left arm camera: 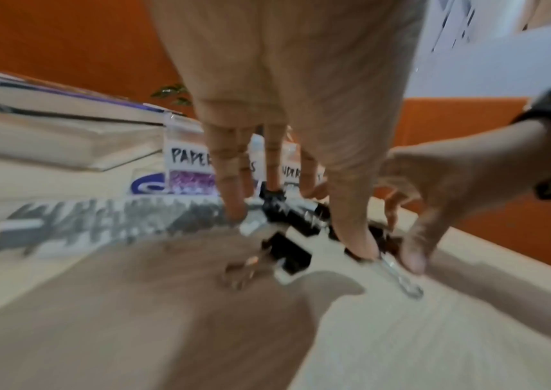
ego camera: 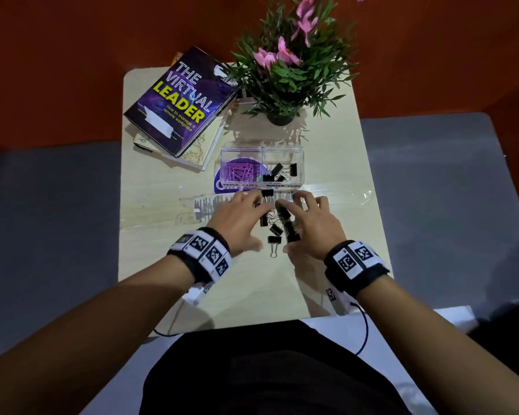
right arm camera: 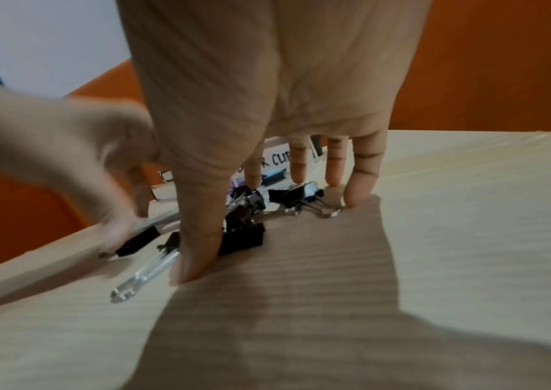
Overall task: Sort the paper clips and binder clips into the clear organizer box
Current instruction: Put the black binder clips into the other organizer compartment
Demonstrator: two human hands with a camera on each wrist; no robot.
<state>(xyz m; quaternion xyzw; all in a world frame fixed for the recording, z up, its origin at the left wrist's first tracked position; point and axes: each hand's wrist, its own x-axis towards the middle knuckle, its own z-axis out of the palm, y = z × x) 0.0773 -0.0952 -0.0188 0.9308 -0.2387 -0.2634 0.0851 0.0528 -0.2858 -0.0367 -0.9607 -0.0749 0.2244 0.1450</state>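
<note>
On the far left of the desk (ego camera: 150, 205) lies a purple book (ego camera: 180, 100) on top of other books; nearer me a clear ruler (ego camera: 210, 203) lies flat, its right end under my left fingers; my left hand (ego camera: 240, 217) is spread palm down, fingers straight and fanned, tips touching the desk beside the heap, nothing pinched in that grip as far as the blurred left wrist view shows. Between my two hands lies the loose pile of black binder clips (ego camera: 277, 226), one just beyond my fingertips and one with its wire handles pointing toward me; my right hand (ego camera: 309, 223) is likewise spread, its thumb (right arm camera: 197, 253) pressed down on the desk against a black clip and its fingertips (right arm camera: 357, 195) touching the desk just beside another; that grip closes on nothing.

Just beyond my hands stands the clear organizer box (ego camera: 262, 166); its left compartment, labelled for paper clips, holds the purple paper clips (ego camera: 240, 172); its right compartment, labelled for binder clips, holds a few black ones; a purple round thing shows under the box. Farther back and to the right is a potted plant (ego camera: 291, 64) with pink flowers.
</note>
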